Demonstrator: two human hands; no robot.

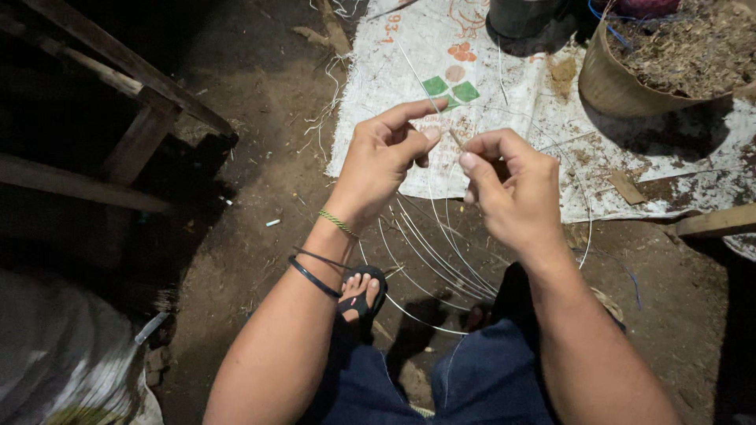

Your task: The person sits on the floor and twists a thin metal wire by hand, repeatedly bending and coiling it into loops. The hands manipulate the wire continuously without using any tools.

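pale cane strip (pixel 421 83) pinched by both hands: left (pixel 386 157); right (pixel 512 189); one basket (pixel 622 86) beyond.

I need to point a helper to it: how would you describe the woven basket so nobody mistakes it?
Start at the white sack cloth spread on the dirt floor beyond the left hand and right hand. The woven basket stands at its top right corner. Unlike the dark pot beside it, it is tan, slanted-walled and full of dry brown scraps.
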